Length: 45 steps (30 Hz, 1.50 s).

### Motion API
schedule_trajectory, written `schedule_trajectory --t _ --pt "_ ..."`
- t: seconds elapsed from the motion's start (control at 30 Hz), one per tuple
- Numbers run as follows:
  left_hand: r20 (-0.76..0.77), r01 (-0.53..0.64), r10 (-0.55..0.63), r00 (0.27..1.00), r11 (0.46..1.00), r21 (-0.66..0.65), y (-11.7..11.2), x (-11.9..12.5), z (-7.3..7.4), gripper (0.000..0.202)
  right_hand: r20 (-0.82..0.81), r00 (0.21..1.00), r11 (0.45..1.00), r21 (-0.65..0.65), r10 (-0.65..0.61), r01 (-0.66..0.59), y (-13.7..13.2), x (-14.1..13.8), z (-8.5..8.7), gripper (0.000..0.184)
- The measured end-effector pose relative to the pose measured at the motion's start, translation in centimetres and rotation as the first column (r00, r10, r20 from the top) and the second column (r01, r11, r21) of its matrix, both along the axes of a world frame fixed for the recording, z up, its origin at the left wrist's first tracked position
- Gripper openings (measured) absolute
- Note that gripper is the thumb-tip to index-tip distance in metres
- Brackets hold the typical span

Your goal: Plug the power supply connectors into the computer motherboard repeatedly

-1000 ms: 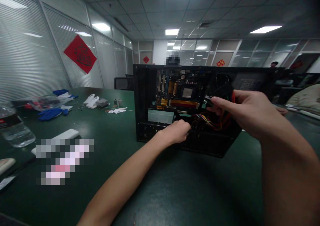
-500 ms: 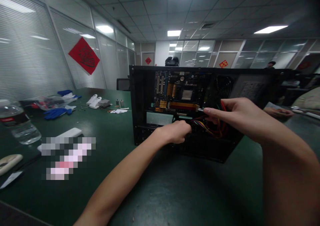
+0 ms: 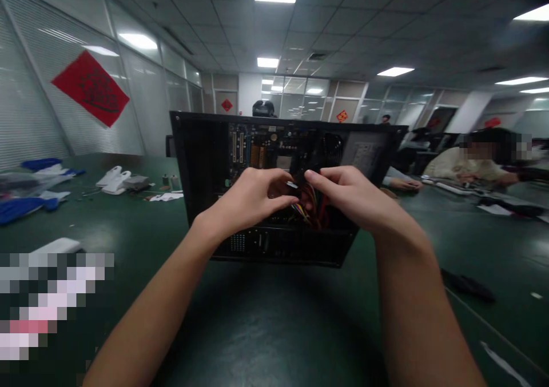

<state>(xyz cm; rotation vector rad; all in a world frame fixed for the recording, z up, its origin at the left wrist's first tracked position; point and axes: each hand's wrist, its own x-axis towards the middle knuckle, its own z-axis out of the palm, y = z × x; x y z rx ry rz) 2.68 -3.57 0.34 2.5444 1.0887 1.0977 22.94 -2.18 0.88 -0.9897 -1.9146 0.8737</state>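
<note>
A black computer case (image 3: pixel 283 252) stands upright on the table, its open side facing me and the motherboard (image 3: pixel 263 141) showing inside. My left hand (image 3: pixel 253 195) is in front of the board, thumb and fingers curled toward the coloured power cables (image 3: pixel 312 207). A small pale-edged piece shows between its fingertips, too small to name. My right hand (image 3: pixel 343 190) has its thumb and fingers closed on the upper part of the cable bundle. The two hands' fingertips nearly meet. The power supply (image 3: pixel 360 150) sits at the case's upper right.
Blue gloves (image 3: pixel 28 208), white items (image 3: pixel 115 180) and a small grey block (image 3: pixel 136 182) lie on the green table (image 3: pixel 266 330) at left. A white bar (image 3: pixel 55 246) is nearer. Another person (image 3: pixel 454 158) works at right. A dark object (image 3: pixel 467 284) lies at right.
My left hand has risen from low in the case to the cables beside my right hand. My right hand keeps the cables. The view has turned right, shifting the case leftward.
</note>
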Motion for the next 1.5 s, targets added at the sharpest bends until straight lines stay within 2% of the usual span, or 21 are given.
schedule_trajectory --t 0.1,0.3,0.5,0.63,0.77,0.9,1.0,1.1,1.2,1.27,1.4,1.5 --pt "0.061 0.064 -0.063 0.996 0.998 -0.017 0.3 0.5 -0.2 0.025 -0.046 0.999 0.999 -0.027 0.027 -0.029 0.1 -0.1 -0.1 0.052" --pt "0.189 0.000 -0.013 0.982 0.998 0.065 0.8 0.8 -0.7 0.036 -0.102 0.994 0.997 0.074 0.033 -0.026 1.2 0.7 -0.5 0.047" --pt "0.076 -0.042 0.025 0.997 0.974 0.221 0.8 0.9 -0.9 0.040 -0.151 0.984 0.994 0.066 0.092 -0.083 1.7 0.8 -0.8 0.043" --pt "0.017 -0.022 0.017 1.000 0.941 0.339 0.9 1.3 -1.3 0.044 -0.211 0.977 0.996 0.087 0.037 -0.019 1.6 0.9 -0.7 0.044" --pt "-0.036 -0.044 0.067 0.997 0.889 0.456 1.3 1.6 -1.8 0.040 -0.267 0.963 0.984 0.165 -0.026 0.072 1.6 0.7 -0.8 0.044" --pt "-0.034 -0.114 0.166 0.986 0.797 0.593 2.0 1.5 -2.3 0.032 -0.240 0.970 0.954 0.278 -0.043 0.111 1.9 0.0 -1.1 0.041" --pt "-0.006 -0.150 0.205 0.979 0.736 0.660 2.7 1.1 -2.6 0.029 -0.171 0.981 0.912 0.380 -0.095 0.155 2.2 -0.4 -1.4 0.036" --pt "0.020 -0.190 0.241 0.970 0.710 0.678 3.4 0.8 -3.0 0.029 -0.054 0.987 0.847 0.508 -0.149 0.156 2.6 -0.7 -1.9 0.040" --pt "0.020 -0.219 0.272 0.962 0.727 0.651 4.2 0.6 -3.5 0.028 0.094 0.973 0.791 0.602 -0.210 0.112 3.5 -0.7 -2.9 0.047" --pt "0.002 -0.228 0.289 0.957 0.751 0.620 4.7 0.6 -4.0 0.028 0.149 0.961 0.790 0.606 -0.231 0.095 4.3 -0.5 -3.6 0.049" --pt "-0.044 -0.214 0.276 0.960 0.827 0.519 6.1 0.7 -5.7 0.028 0.226 0.956 0.868 0.494 -0.188 0.054 6.0 0.0 -4.9 0.049" --pt "-0.035 -0.177 0.212 0.977 0.887 0.427 7.0 0.8 -7.1 0.030 0.279 0.957 0.923 0.384 -0.084 -0.031 6.9 0.4 -5.7 0.049"
